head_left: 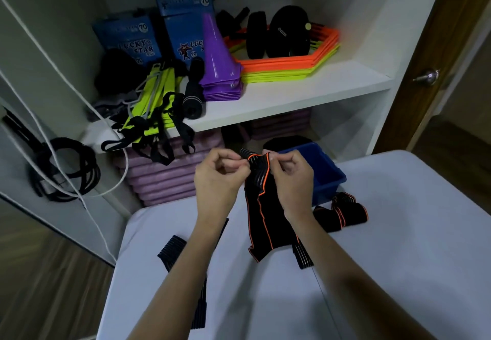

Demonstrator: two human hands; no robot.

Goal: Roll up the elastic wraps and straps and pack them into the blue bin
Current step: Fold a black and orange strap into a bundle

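A black elastic wrap with orange edging [261,214] hangs from both hands above the white table [398,260], its lower end resting on the tabletop. My left hand [219,177] and my right hand [291,179] pinch its top end, which is curled over. The blue bin [325,177] stands on the table's far edge, just right of my right hand. A second orange-edged wrap [342,213] lies bunched in front of the bin. Black ribbed straps lie flat at the left [172,252], under my left forearm [200,310] and under my right forearm [303,257].
Behind the table is a white shelf unit [292,100] with purple cones [219,60], orange and yellow hexagon rings [289,66], black discs, blue packets and yellow-black straps. Purple mats [164,177] are stacked below. White cords and black bands [66,169] hang at the left. A wooden door [435,60] stands right.
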